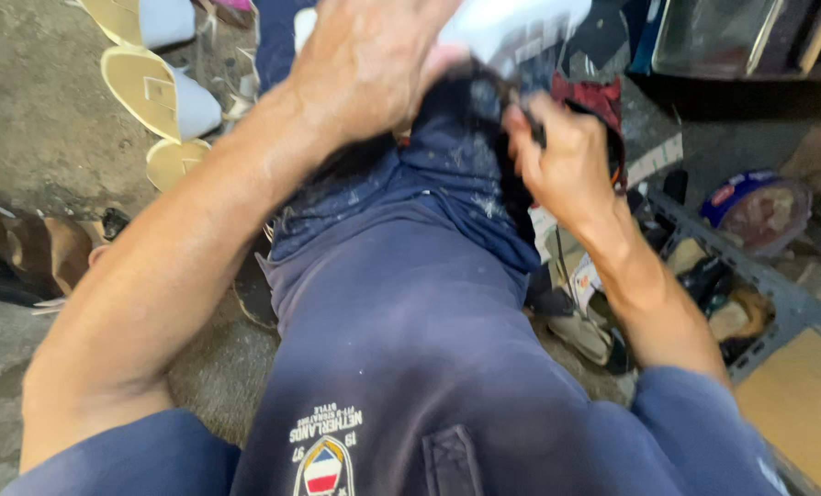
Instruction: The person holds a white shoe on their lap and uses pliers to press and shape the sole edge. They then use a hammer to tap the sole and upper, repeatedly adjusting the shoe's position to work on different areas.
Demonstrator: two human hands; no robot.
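Observation:
My left hand (365, 64) is at the top centre, closed over the near end of a white and dark shoe (511, 32) held above my lap. To its right, my right hand (562, 156) is closed around a small dark tool (536, 133) whose tip is pressed against the shoe's dark underside. The picture is blurred here, so I cannot make out the kind of tool. Both forearms are bare. My navy trousers (410, 303) fill the middle of the view, dusted with pale specks near the knee.
Pale yellow shoe soles with white uppers (158, 92) lie on the concrete floor at the upper left, brown sandals (34, 253) at the left. A round tub with a blue lid (759, 207), a grey metal rack (782, 294) with shoe parts and a cardboard sheet (801, 400) are at the right.

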